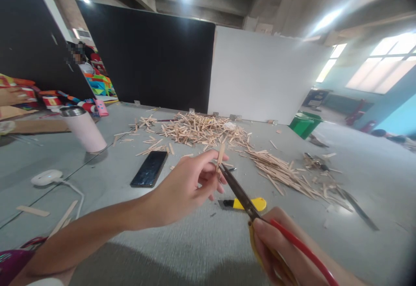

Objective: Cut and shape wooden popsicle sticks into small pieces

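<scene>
My left hand (188, 182) pinches a short wooden stick (220, 156) upright between thumb and fingers. My right hand (286, 251) is closed round the red and yellow handles of a pair of scissors (242, 197), whose dark blades meet the foot of the stick. A yellow utility knife (250, 203) lies on the grey table just beyond the blades. A big heap of wooden sticks (201, 130) lies further back, and a second spread of longer sticks (279, 171) lies to the right.
A black phone (149, 169) lies face up left of my hand. A pink tumbler (84, 128) with a metal lid stands at the left, near a white device with a cable (47, 177). A green bin (305, 123) stands past the table. Toys are piled far left.
</scene>
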The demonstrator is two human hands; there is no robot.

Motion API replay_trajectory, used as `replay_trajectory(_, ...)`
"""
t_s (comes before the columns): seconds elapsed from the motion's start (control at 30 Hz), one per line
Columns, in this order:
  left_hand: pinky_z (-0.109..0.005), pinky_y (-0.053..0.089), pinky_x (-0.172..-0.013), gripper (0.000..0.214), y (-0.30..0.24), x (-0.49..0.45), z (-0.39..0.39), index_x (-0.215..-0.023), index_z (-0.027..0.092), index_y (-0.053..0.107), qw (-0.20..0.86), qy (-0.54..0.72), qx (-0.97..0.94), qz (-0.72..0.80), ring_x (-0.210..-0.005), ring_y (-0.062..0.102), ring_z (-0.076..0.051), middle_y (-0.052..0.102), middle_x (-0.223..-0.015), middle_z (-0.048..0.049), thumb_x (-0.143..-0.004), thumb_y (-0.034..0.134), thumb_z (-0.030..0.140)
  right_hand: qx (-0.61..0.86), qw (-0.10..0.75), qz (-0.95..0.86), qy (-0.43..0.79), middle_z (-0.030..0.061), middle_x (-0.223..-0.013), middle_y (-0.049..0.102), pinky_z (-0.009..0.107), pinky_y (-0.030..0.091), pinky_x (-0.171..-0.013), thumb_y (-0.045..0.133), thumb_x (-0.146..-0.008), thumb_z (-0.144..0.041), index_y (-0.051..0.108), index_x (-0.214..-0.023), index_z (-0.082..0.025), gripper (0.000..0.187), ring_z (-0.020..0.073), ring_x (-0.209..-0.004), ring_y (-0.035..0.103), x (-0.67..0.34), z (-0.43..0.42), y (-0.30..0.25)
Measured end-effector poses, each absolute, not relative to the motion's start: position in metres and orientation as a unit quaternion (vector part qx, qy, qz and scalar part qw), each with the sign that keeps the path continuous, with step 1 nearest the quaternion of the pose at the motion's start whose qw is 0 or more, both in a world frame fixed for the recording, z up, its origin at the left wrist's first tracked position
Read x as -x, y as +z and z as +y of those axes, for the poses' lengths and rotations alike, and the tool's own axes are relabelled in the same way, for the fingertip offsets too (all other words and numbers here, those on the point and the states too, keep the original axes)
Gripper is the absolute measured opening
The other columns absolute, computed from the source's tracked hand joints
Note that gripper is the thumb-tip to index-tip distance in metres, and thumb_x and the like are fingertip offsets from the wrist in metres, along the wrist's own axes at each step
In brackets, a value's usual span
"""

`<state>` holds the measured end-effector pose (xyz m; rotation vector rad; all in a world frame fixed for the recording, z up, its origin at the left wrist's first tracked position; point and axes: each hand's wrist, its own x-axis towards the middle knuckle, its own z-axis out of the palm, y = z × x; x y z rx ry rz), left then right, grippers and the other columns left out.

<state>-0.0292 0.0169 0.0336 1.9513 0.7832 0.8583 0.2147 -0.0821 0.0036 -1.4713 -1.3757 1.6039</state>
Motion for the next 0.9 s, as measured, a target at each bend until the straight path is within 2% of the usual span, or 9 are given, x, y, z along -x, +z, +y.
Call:
replay_trajectory(0.17,-0.024,0.063,-0.065,0.024,0.03,0.028,0.017,-0.13,0.017,0.056,0.416,0.349,-0.782,0.307,-0.073,0.077,-0.016,0.079,-0.086,-0.0039,-0.108,0.057,0.026,0.536,0.263,-0.519,0.611,-0.0084,-0.051,0.044,0.023,0.033,-0.047,0.051,-0.096,-0.087,0.05,-0.07,-0.024,0.068,0.0088,-0.044,0.039,-0.213,-0.079,-0.001)
replay_trajectory(0.4,-0.026,0.064,-0.066,0.022,0.03,0.028,0.016,-0.129,0.018,0.056,0.414,0.343,-0.785,0.309,-0.071,0.075,-0.015,0.079,-0.088,-0.0039,-0.108,0.055,0.024,0.574,0.269,-0.502,0.588,-0.0101,-0.05,0.046,0.023,0.031,-0.046,0.057,-0.092,-0.087,0.052,-0.079,-0.024,0.065,0.0081,-0.044,0.038,-0.203,-0.083,0.01)
replay_trajectory(0.53,-0.026,0.062,-0.067,0.022,0.032,0.028,0.014,-0.13,0.018,0.055,0.413,0.347,-0.786,0.3,-0.07,0.075,-0.015,0.081,-0.09,-0.0045,-0.109,0.055,0.024,0.588,0.254,-0.519,0.567,-0.0084,-0.049,0.048,0.023,0.03,-0.046,0.055,-0.092,-0.088,0.05,-0.075,-0.024,0.066,0.0083,-0.043,0.038,-0.202,-0.083,0.011)
replay_trajectory(0.77,-0.024,0.06,-0.069,0.022,0.033,0.029,0.013,-0.13,0.018,0.056,0.396,0.35,-0.795,0.298,-0.07,0.074,-0.013,0.081,-0.088,-0.0021,-0.108,0.055,0.022,0.57,0.239,-0.584,0.526,-0.0056,-0.051,0.042,0.027,0.031,-0.05,0.04,-0.093,-0.094,0.05,-0.064,-0.024,0.077,0.0103,-0.047,0.037,-0.209,-0.082,0.005)
replay_trajectory(0.9,-0.024,0.058,-0.067,0.02,0.033,0.033,0.016,-0.126,0.019,0.06,0.356,0.333,-0.814,0.315,-0.074,0.074,-0.014,0.079,-0.086,-0.0007,-0.106,0.057,0.02,0.565,0.238,-0.562,0.555,-0.0074,-0.05,0.042,0.024,0.029,-0.046,0.045,-0.093,-0.093,0.048,-0.067,-0.024,0.073,0.0086,-0.045,0.035,-0.211,-0.078,0.004)
